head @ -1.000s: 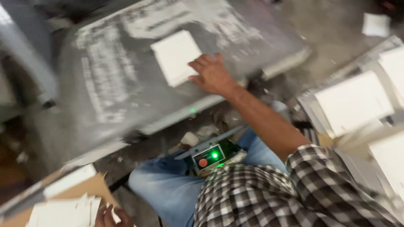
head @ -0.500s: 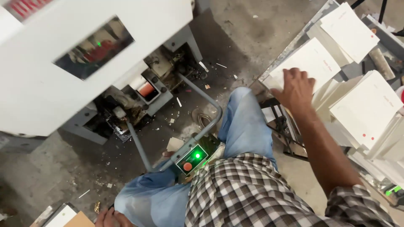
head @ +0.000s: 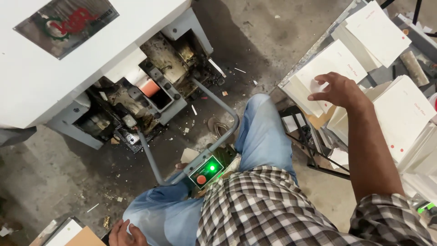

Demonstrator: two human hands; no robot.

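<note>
Head view, looking straight down: the right hand (head: 337, 90) is out to the side over a stack of white cards (head: 318, 77), fingers spread and curled down, fingertips touching the top sheet and its near edge. It is not pinching anything that I can see. That stack sits on a metal rack (head: 318, 155) to the person's right, with more white card stacks (head: 400, 114) fanned just beside and behind it.

The left hand (head: 124, 233) is low at the bottom edge, resting on the left thigh of the blue jeans (head: 264, 132), fingers loosely together; whether it grips anything, I cannot tell. Just beside it lie a brown board and a white sheet (head: 68, 232).

Between the knees sits a control box (head: 207, 171) with a lit green light and a red button, fixed on a bent grey tube frame (head: 227, 111). Ahead stands a white machine (head: 54, 59), its greasy mechanism exposed above a littered concrete floor (head: 59, 173).
</note>
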